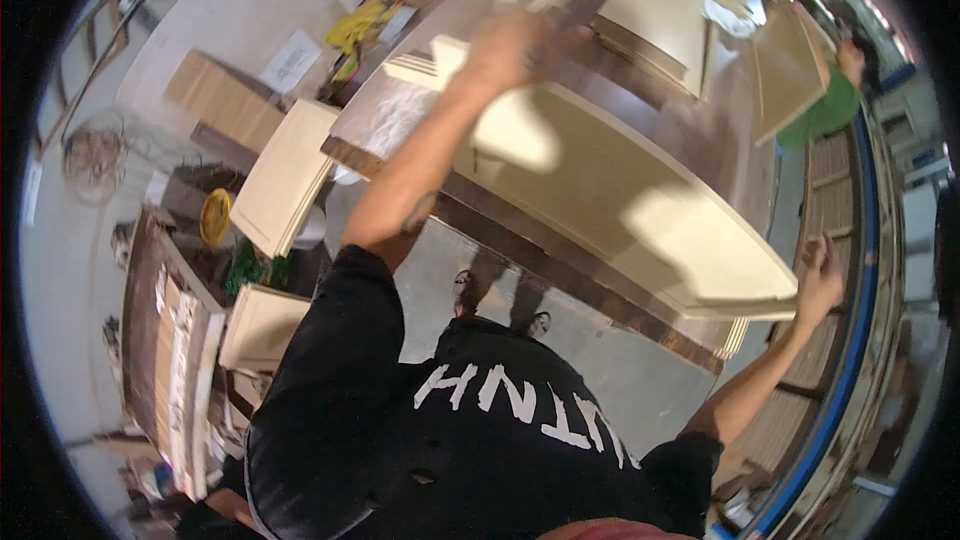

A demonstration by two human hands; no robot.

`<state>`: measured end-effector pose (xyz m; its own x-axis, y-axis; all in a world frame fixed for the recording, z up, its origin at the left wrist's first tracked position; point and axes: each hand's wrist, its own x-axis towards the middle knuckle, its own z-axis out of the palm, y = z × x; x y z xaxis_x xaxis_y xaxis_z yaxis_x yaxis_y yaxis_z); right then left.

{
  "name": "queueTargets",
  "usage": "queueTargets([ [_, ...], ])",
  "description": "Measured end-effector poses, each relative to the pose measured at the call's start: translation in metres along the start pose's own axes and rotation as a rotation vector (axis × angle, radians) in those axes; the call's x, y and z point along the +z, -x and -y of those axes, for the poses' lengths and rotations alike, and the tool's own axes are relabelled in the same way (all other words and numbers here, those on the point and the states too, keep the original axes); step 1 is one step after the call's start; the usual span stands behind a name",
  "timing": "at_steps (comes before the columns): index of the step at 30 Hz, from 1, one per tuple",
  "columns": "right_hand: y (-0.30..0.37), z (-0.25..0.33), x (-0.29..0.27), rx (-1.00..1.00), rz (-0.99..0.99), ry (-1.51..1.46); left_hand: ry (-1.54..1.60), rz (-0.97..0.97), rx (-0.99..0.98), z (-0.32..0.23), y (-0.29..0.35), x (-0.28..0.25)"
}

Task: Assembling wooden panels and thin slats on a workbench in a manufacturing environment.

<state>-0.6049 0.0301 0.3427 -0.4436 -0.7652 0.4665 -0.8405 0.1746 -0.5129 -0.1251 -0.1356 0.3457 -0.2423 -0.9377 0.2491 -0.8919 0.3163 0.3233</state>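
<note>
A long cream panel [600,195] with a raised border lies across the brown worktable in front of me, on top of several similar panels whose edges show at its right end. My left hand [515,50] is over the far left part of the panel, smeared by motion, so its grip cannot be made out. Beside the panel's right end is my right hand [820,280], with its fingers loosely bent and apart. Its wrist is close to the panel's corner; whether it touches is unclear.
A stack of smaller cream panels [655,25] sits farther back on the worktable [630,95]. Another person in a green sleeve [825,105] is by a panel [790,70] at the far right. More panels [285,180] stand at left, near a yellow round container [215,217]. A blue rail [850,360] runs along the right.
</note>
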Motion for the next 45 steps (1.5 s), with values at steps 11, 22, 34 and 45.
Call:
queueTargets([
  [11, 0.054, 0.003, -0.039, -0.414, 0.345, 0.24, 0.069, 0.036, 0.639, 0.026, 0.043, -0.004],
  [22, 0.023, 0.097, -0.001, -0.46, 0.705, 0.298, -0.075, 0.206, 0.735, 0.011, 0.017, -0.01],
  [34, 0.007, 0.108, -0.015, -0.598, 0.632, 0.2, 0.001, 0.013, 0.772, 0.011, 0.013, -0.043],
  [45, 0.009, 0.108, -0.013, -0.561, 0.73, 0.19, -0.087, 0.366, 0.455, -0.009, 0.029, -0.065],
])
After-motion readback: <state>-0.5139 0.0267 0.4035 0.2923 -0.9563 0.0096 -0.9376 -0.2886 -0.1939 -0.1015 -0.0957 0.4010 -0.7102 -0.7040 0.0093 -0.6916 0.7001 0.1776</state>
